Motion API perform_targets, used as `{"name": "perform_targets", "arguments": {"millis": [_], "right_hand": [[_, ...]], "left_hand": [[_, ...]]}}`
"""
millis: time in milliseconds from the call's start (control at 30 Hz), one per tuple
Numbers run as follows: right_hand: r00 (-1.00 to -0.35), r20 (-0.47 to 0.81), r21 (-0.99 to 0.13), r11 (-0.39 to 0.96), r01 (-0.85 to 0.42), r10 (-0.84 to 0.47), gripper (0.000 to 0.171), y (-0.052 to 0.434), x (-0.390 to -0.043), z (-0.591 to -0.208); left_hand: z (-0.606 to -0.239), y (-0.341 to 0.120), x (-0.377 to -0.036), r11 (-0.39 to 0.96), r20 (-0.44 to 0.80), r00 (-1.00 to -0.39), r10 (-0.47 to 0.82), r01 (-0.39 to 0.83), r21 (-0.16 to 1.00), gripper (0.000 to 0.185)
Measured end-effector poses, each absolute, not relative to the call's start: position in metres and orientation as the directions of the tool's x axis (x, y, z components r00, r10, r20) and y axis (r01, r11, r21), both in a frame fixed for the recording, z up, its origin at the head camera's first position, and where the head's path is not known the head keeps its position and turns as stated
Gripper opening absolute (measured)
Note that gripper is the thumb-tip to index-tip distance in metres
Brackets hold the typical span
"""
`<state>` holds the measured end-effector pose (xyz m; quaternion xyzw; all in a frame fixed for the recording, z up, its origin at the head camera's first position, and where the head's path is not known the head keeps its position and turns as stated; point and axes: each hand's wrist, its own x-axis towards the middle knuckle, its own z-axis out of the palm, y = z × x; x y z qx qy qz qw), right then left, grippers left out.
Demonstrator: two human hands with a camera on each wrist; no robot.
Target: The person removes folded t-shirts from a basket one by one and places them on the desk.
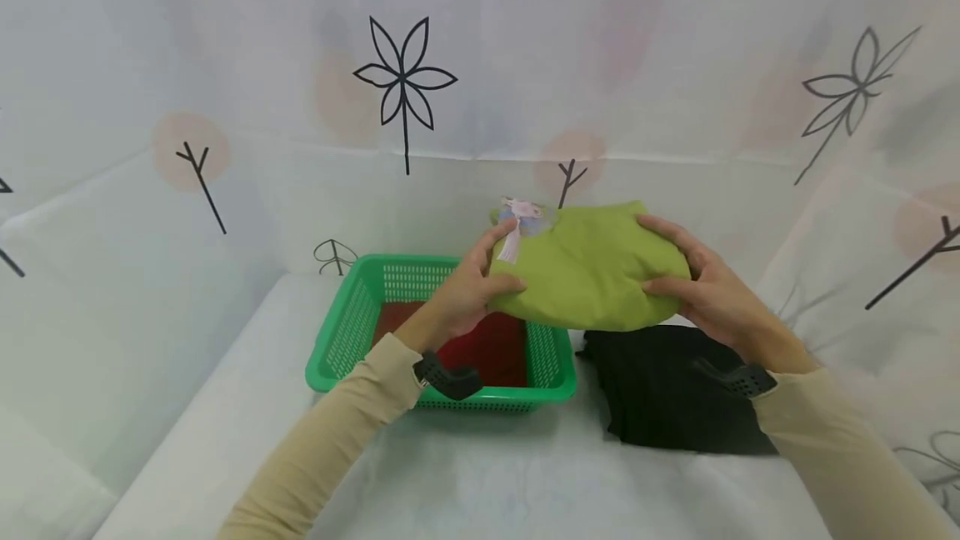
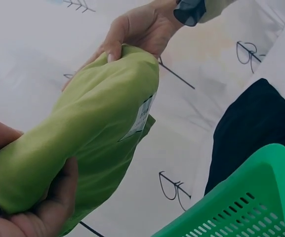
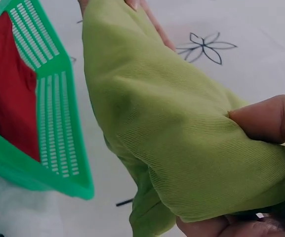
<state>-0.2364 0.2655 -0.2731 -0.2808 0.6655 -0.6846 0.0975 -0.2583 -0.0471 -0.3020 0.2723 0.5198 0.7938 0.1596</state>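
A folded lime-green garment (image 1: 592, 269) is held up above the table, stretched between both hands. My left hand (image 1: 467, 288) grips its left end, thumb on the near face, beside a pale pink and lilac patch (image 1: 522, 217) with a tassel-like strip. My right hand (image 1: 708, 288) pinches the right end, thumb on the near face and fingers over the top edge. A white label (image 2: 143, 114) with dark print shows on the garment's side in the left wrist view. Cloth folds sag between the hands in the right wrist view (image 3: 172, 128).
A green perforated plastic basket (image 1: 318, 365) stands on the white-covered table behind the left forearm, with dark red folded cloth (image 1: 495, 352) inside. Black folded cloth (image 1: 667, 394) lies right of the basket, below the right hand. A white patterned sheet (image 1: 480, 48) hangs behind.
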Motion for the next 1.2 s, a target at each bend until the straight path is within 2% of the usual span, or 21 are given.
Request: {"name": "perform_targets", "arguments": {"millis": [500, 867, 1200], "right_hand": [[-0.793, 0.301, -0.952, -0.127, -0.277, -0.529, 0.080, 0.297, -0.228, -0.276], [-0.829, 0.285, -0.956, -0.080, -0.282, -0.481, 0.082, 0.328, -0.217, -0.276], [-0.854, 0.241, -0.964, -0.010, -0.266, -0.460, 0.084, 0.366, -0.208, -0.286]], "left_hand": [[-0.310, -0.018, -0.253, -0.420, 0.268, -0.783, 0.561, 0.010, 0.907, 0.083], [-0.314, 0.014, -0.250, -0.420, 0.283, -0.775, 0.565, 0.024, 0.907, 0.086], [-0.329, 0.056, -0.241, -0.406, 0.276, -0.798, 0.536, 0.043, 0.913, 0.089]]}}
